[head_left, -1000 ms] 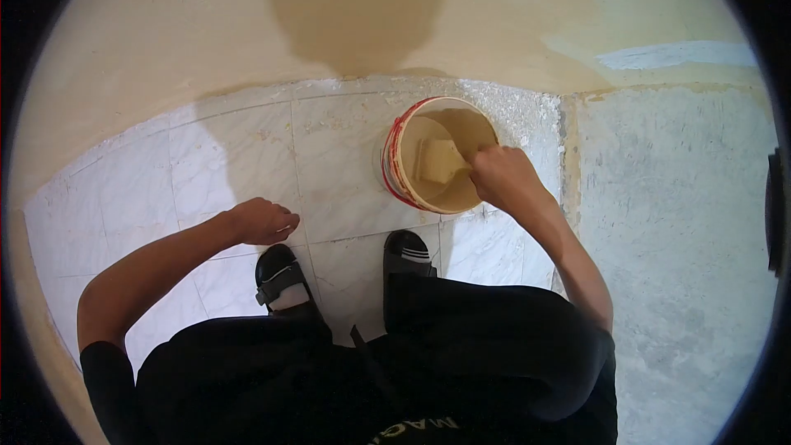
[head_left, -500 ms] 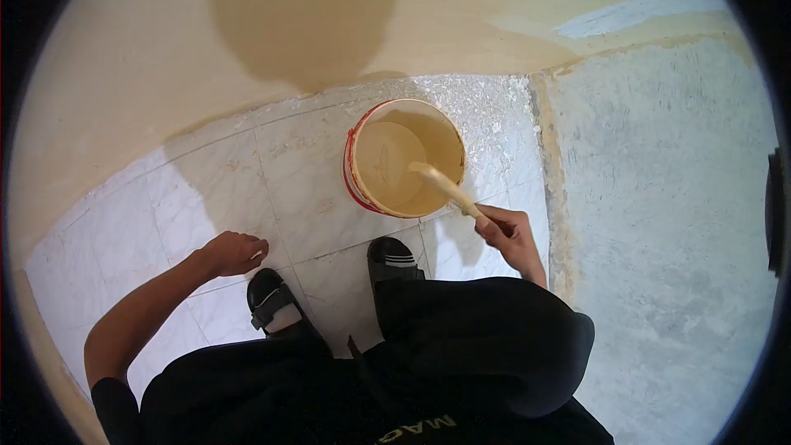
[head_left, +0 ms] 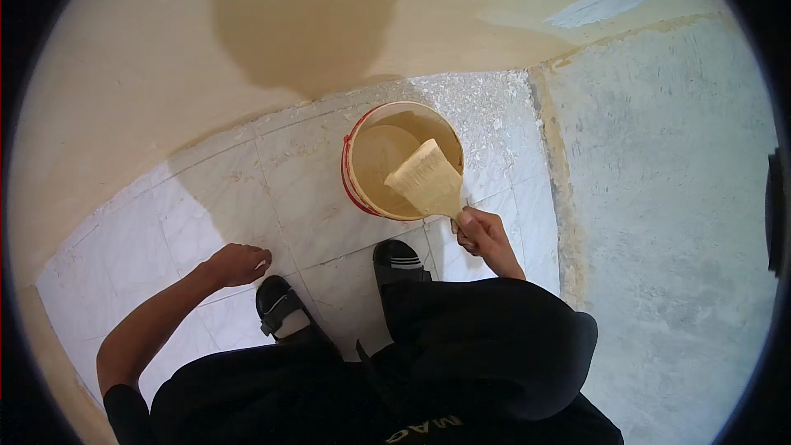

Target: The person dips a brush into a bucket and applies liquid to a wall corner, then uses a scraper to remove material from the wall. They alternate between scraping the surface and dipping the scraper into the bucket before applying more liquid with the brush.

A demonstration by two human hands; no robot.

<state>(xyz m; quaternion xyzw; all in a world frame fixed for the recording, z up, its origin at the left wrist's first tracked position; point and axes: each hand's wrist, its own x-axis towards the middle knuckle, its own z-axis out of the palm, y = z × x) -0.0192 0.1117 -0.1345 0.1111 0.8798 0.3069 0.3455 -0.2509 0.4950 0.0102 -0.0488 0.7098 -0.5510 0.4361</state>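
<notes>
A wide flat paintbrush (head_left: 430,180), its bristles coated in cream, is gripped at the handle by my right hand (head_left: 488,239). Its broad face shows, and the bristles point up and left over the opening of a bucket (head_left: 349,163). The bucket has a red outer side and cream-smeared rim, and holds cream-coloured liquid paint (head_left: 381,152). My left hand (head_left: 239,264) hangs to the left, above my shoe, fingers curled in with nothing seen in them.
White flakes (head_left: 486,111) litter the floor tiles (head_left: 305,173) behind the bucket. A cream wall (head_left: 132,58) rises ahead, a bare grey wall (head_left: 667,189) on the right. My shoes (head_left: 278,305) stand near the bucket; a dark object (head_left: 773,213) is at the far right edge.
The paintbrush has turned from edge-on to showing its broad face, still over the bucket. My right hand has moved slightly left; my left hand has shifted slightly down.
</notes>
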